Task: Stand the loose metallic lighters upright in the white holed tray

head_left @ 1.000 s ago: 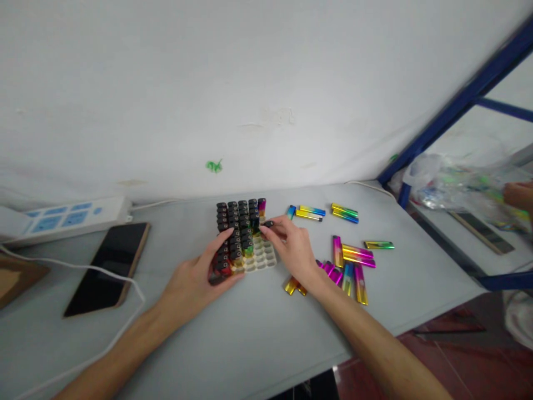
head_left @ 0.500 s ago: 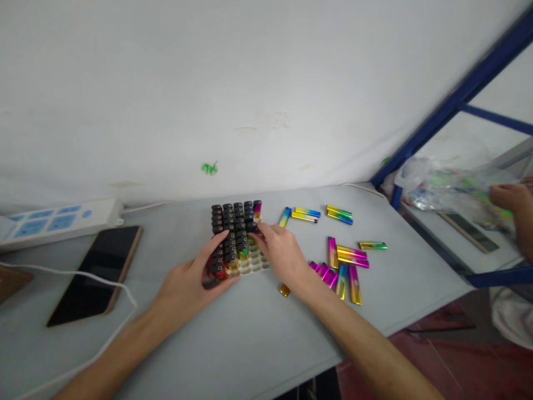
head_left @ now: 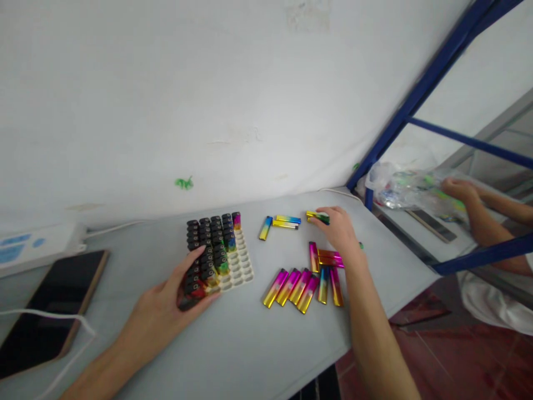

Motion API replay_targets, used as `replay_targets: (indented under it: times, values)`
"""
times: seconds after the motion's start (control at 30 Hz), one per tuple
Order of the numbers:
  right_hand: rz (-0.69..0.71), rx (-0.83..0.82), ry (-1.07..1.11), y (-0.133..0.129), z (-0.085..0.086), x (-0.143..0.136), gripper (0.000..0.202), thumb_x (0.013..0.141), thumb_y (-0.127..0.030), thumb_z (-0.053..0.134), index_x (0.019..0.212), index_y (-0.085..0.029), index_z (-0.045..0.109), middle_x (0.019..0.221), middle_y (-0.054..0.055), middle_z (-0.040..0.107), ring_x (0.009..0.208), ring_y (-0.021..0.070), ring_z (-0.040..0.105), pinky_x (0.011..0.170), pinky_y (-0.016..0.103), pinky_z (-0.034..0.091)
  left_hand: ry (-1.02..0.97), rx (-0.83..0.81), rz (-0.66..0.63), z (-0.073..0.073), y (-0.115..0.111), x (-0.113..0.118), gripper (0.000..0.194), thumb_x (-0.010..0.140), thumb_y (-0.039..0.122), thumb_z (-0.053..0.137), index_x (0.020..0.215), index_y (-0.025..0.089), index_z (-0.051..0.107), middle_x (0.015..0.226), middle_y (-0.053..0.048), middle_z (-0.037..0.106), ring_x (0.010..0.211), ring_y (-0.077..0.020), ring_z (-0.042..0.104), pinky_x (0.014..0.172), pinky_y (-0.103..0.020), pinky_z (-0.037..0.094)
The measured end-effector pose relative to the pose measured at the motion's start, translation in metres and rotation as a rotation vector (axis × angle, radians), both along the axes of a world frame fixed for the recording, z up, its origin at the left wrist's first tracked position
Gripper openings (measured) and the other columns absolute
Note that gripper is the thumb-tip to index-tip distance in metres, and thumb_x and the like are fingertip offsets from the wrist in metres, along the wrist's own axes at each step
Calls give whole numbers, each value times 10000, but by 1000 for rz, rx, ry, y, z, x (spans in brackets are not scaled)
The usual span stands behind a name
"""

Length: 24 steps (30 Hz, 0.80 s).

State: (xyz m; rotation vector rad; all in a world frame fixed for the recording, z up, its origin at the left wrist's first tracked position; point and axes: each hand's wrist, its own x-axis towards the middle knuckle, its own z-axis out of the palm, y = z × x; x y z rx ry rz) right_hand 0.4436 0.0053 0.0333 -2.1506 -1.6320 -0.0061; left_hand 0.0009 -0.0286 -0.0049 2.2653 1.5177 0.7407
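A white honeycomb-like tray (head_left: 244,272) stands on the grey table, its left part packed with upright lighters (head_left: 216,239) that have black tops. My left hand (head_left: 166,300) is closed around the tray's near left corner, thumb over the lighters and fingers along the front side. Off to the right, my right hand (head_left: 339,228) has its thumb and fingers closed on a yellow-green lighter (head_left: 312,215) in the small group at the back. How firm that grip is does not show. Loose pink-and-gold lighters (head_left: 293,286) lie in front of it.
Blue-and-yellow lighters (head_left: 287,220) lie behind the tray's right side. A phone (head_left: 54,305), a white box (head_left: 37,247) and a white cable (head_left: 41,314) occupy the left. A blue metal frame (head_left: 400,111) borders the right, with another person's hands (head_left: 462,191) at a plastic bag (head_left: 383,178).
My right hand has left the tray and moved right to the loose lighters at the back. A blue-bottomed lighter now shows in the tray. My left hand still holds the tray.
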Motion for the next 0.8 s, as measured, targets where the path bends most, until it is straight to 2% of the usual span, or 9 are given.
replay_targets:
  times: [0.07,0.13,0.3,0.43,0.53,0.63,0.8]
  values:
    - [36,-95,-16,-4,-4,18,374,984,-283,781,1339,-166,804,1288,194,786,1264,340,696,1134,448,499,-9,-11,10,0,-1,1,898,914,719,707,1697,385,420,792,55,776,554,-271,772,584,-379,665]
    - [64,-146,-14,-6,-6,23,429,972,-248,785,1393,-166,786,1276,187,789,1194,313,723,1107,413,511,-6,-29,11,1,-1,2,892,917,712,707,1696,383,424,843,46,807,595,-284,797,608,-389,677]
    - [138,-222,28,-6,1,-1,470,967,-255,793,1432,-193,777,1204,168,798,1038,274,742,1018,376,545,-34,-41,7,4,0,2,903,884,694,746,1677,357,476,976,-12,868,651,-320,826,665,-428,707]
    - [260,-262,57,-12,10,-18,515,915,-215,823,1429,-223,783,1209,144,814,1004,275,740,1002,384,558,-42,-74,-13,2,0,1,896,909,674,746,1698,383,437,876,31,847,639,-293,823,649,-386,701]
    - [296,-298,56,-16,15,-22,561,880,-172,836,1434,-225,776,1230,137,813,1028,280,747,1025,384,553,-53,-52,-6,-3,0,0,888,922,687,722,1705,401,414,873,52,838,599,-262,804,633,-368,692]
    - [301,-297,77,-18,15,-22,645,858,-136,837,1489,-213,726,1242,144,801,1084,288,750,1052,393,553,-48,-26,-6,-6,0,0,917,912,717,715,1703,348,434,910,17,848,570,-254,782,617,-368,677]
    - [279,-246,194,-20,12,-19,787,827,-113,846,1575,-235,634,1318,145,752,1000,250,758,1032,416,591,-7,-74,7,2,0,1,948,893,742,706,1698,305,459,847,10,832,580,-276,783,622,-375,669]
